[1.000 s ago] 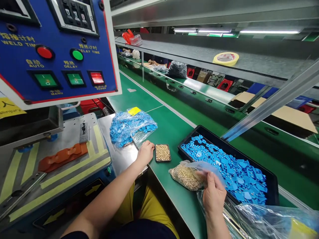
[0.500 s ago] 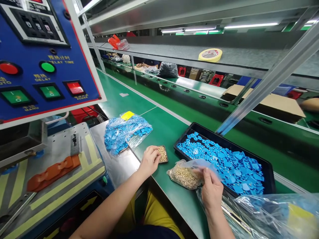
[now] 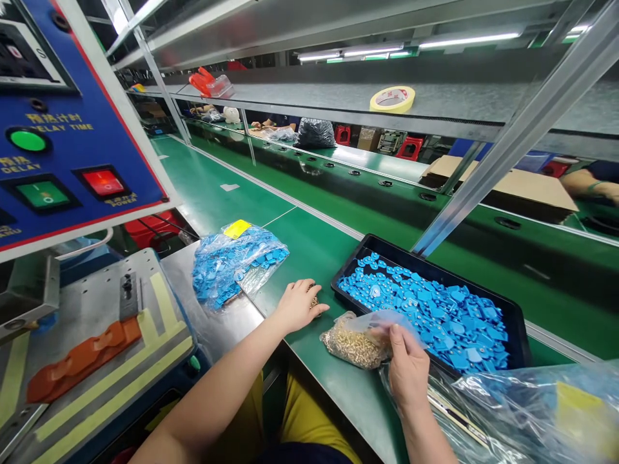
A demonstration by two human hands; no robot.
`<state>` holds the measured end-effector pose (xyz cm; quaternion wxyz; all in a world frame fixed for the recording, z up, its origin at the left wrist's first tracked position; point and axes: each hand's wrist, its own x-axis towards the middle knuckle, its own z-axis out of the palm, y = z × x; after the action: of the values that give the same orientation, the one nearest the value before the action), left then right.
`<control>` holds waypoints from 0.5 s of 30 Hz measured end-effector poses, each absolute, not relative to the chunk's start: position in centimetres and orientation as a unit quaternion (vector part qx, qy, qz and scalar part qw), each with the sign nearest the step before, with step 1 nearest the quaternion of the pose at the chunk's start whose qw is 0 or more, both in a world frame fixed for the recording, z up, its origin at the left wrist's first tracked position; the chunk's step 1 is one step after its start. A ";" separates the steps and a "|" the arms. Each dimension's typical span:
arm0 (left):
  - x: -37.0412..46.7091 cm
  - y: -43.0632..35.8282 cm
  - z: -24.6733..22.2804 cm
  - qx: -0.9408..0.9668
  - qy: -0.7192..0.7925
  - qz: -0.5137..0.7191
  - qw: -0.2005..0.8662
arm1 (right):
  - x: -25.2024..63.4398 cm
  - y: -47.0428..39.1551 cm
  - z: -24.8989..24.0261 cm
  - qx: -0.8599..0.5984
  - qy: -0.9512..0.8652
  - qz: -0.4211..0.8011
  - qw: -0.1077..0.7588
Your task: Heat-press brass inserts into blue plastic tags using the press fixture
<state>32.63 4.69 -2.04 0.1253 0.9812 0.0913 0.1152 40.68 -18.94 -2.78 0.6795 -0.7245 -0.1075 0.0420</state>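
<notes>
My left hand [image 3: 300, 307] arches over a small dark tray of tiny brass-coloured metal pieces [image 3: 314, 301], its fingers on the far side and thumb on the near side. Most of that tray is hidden beneath the hand. In my right hand [image 3: 409, 367] the gathered top of a clear plastic bag [image 3: 355, 341] is pinched between thumb and fingers. Similar brass pieces fill the bag's lower part, which rests on the green table [image 3: 333, 399]. Right behind the bag is a black tray [image 3: 525, 341] heaped with flat blue plastic parts [image 3: 435, 316].
A clear bag of blue parts [image 3: 232, 264] lies left of my left hand. Further left stand a machine with an orange fixture [image 3: 82, 357] and a blue control panel [image 3: 87, 154]. A metal post [image 3: 488, 154] rises behind the black tray. More plastic bags [image 3: 532, 406] lie at right.
My left hand has shifted from the small tray's left edge to over it, its fingers now around it. My right hand still holds the bag. The view has turned slightly right.
</notes>
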 end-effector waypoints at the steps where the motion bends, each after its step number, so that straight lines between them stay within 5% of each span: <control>1: 32.8 4.8 -2.0 0.981 0.095 0.112 0.123 | 40.7 -19.0 -2.9 -0.726 -0.108 0.041 0.678; 15: 33.8 4.9 -1.9 0.972 0.138 0.115 0.148 | 40.7 -18.9 -3.0 -0.724 -0.110 0.036 0.680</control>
<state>33.78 4.94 -1.93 0.1485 0.9725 0.1381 0.1147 40.72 -18.90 -2.98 0.6803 -0.7238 -0.1096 0.0359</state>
